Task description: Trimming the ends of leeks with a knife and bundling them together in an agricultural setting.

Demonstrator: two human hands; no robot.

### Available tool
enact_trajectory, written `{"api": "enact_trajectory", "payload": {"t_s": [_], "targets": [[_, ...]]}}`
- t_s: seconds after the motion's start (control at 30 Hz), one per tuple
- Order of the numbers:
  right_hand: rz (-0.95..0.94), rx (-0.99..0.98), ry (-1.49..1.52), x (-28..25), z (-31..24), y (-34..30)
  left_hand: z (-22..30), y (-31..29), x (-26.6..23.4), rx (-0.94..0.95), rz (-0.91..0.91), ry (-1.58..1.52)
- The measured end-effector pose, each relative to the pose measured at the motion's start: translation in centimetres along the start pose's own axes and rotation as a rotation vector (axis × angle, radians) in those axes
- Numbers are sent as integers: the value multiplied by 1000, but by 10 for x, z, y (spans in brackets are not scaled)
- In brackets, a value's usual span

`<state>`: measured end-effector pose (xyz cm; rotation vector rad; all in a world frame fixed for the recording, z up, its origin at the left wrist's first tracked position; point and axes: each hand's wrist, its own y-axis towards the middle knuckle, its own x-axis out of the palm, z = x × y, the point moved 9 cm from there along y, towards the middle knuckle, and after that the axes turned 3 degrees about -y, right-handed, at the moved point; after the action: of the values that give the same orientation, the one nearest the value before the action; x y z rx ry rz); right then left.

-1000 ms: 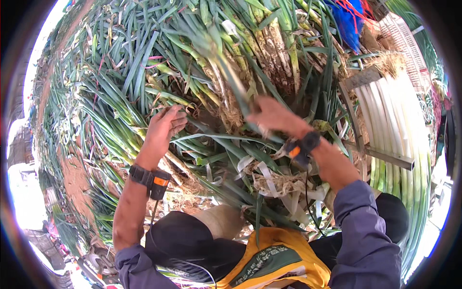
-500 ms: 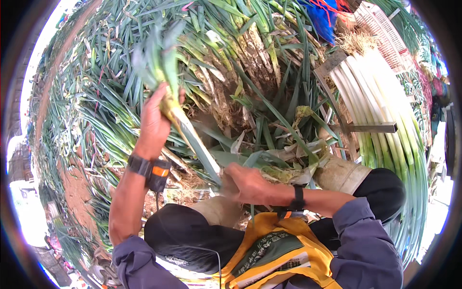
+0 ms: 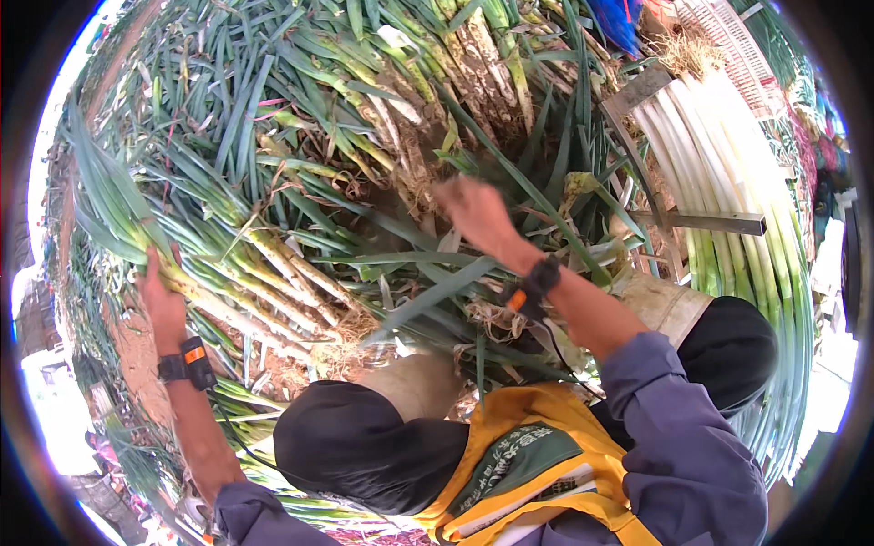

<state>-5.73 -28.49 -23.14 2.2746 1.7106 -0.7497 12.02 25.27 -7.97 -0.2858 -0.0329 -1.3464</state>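
Observation:
Leeks with long green leaves and soil-stained stalks lie all round me. At the far left my left hand (image 3: 162, 305) is closed round a leek (image 3: 114, 205), on the pile of leeks (image 3: 291, 273) whose roots point toward the middle. Over the middle, my right hand (image 3: 482, 218) is smeared by motion, close to the dirty roots of more leeks (image 3: 414, 177); whether its fingers hold anything cannot be made out. Both wrists wear dark straps with a small orange-marked box.
At the right, a bundle of peeled white leeks (image 3: 710, 173) lies in a metal frame (image 3: 715, 221). Behind it stands a pale plastic crate (image 3: 724, 45). Something blue (image 3: 619, 23) lies at the top. Loose leaves (image 3: 437, 296) cover the ground before my knees.
My left hand has moved left and down with the leek, from upper middle to the left pile. My right hand has left the leek's lower end and moved up and away from me.

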Motion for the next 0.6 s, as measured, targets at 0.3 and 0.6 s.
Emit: {"api": "enact_trajectory", "payload": {"t_s": [0.3, 0.6], "targets": [[-60, 97, -419, 3, 75, 72, -198, -29, -81, -402, 98, 637], [-392, 388, 311, -64, 89, -21, -124, -37, -54, -307, 133, 518]]}}
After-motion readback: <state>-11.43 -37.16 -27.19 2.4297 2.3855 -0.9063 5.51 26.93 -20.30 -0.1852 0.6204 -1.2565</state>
